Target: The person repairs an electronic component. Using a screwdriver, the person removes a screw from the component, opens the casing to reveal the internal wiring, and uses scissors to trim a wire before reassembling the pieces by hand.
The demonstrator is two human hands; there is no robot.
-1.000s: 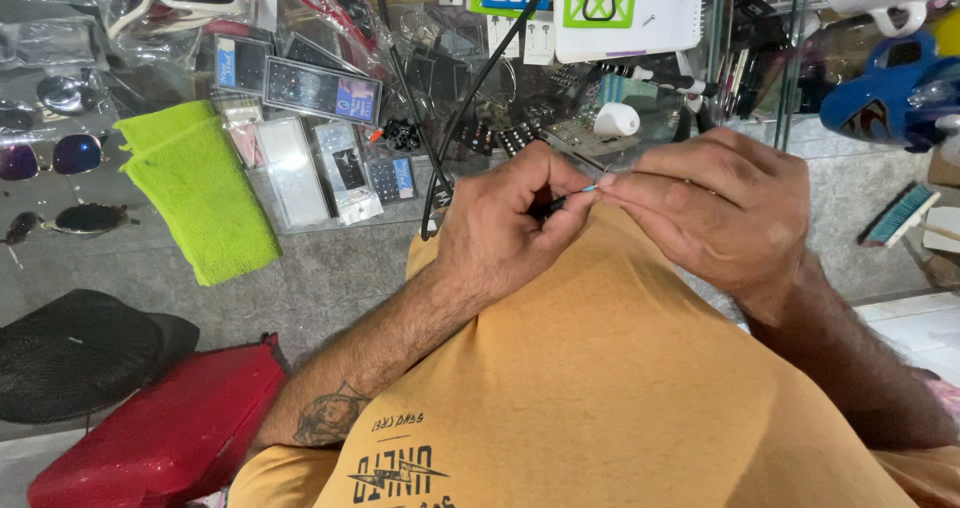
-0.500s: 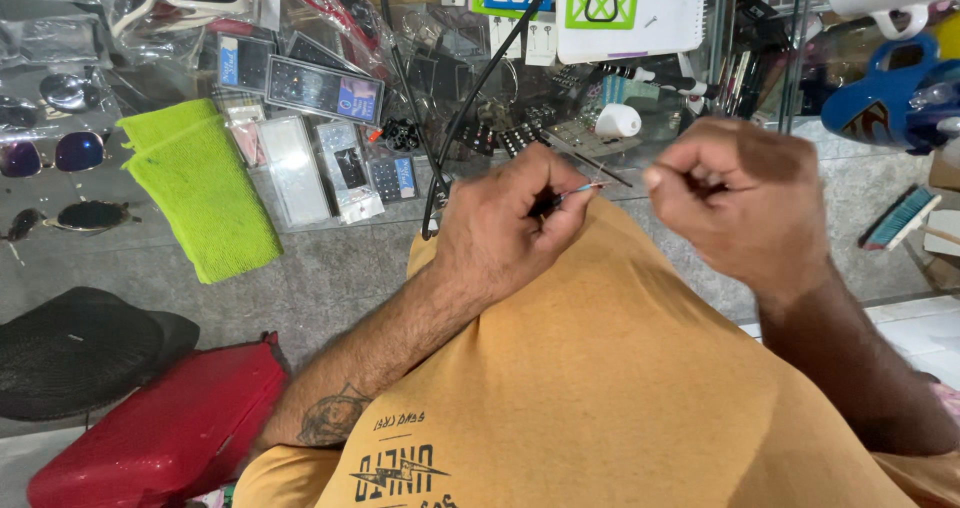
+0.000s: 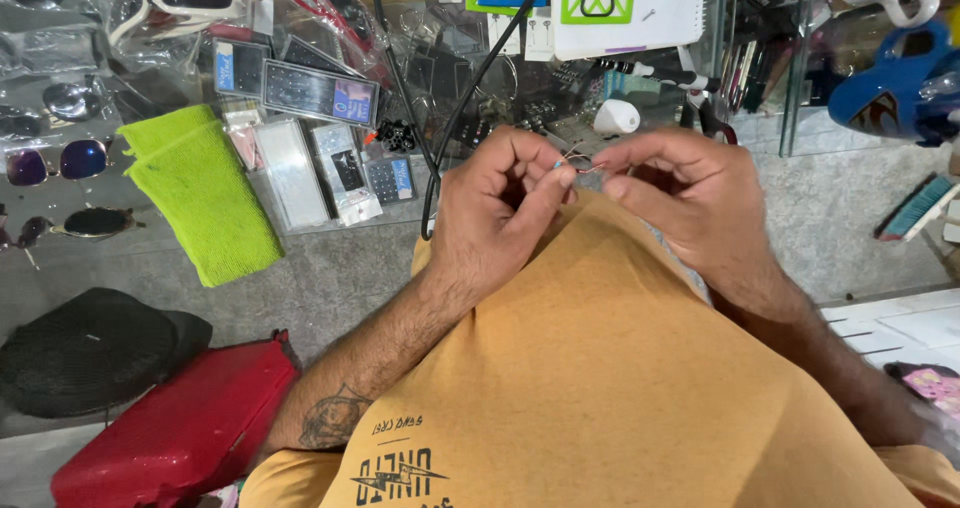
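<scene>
Thin coloured wires (image 3: 578, 158) are pinched between both hands, held just above the yellow shirt (image 3: 600, 368) at chest height. The left hand (image 3: 500, 208) is curled, its fingers (image 3: 545, 183) pressed together on the wire ends; the right hand (image 3: 690, 193) is closed too, thumb and forefinger nipped on the same strands. A black cable (image 3: 455, 118) is draped behind the left hand. Beyond, on the bench (image 3: 330, 278), a green cloth (image 3: 200, 193) and small clear packets (image 3: 320, 168) are laid out
</scene>
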